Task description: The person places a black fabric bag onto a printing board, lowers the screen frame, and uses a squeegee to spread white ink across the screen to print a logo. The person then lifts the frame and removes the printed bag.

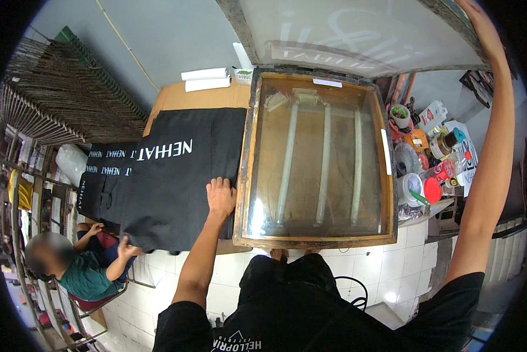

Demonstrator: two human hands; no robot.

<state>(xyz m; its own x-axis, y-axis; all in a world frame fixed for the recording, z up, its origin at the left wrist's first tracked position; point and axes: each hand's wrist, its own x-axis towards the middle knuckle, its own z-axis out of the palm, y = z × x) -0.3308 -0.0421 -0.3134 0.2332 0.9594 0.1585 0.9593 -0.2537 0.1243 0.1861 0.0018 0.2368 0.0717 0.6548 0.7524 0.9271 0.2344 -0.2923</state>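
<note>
My left hand (220, 196) lies palm down, fingers apart, on the right edge of a flat black fabric piece (175, 176) with white lettering. Raised high at the upper right, my right hand (481, 26) is closed on the side of a tilted-up screen printing frame (460, 29); its fingertips are partly cut off by the picture's edge. Pale lettering shows on the frame's grey mesh (357, 35). Below it stands a wood-edged printing table with a glass top (339, 170), and pale tubes (322, 164) show under the glass.
More printed black pieces (102, 170) overlap on the left. A seated co-worker (93, 270) has a hand by the fabric's near left corner. Jars, bottles and tubs (430, 158) crowd the right side. White rolls (206, 79) lie at the back; a wire rack (70, 88) stands far left.
</note>
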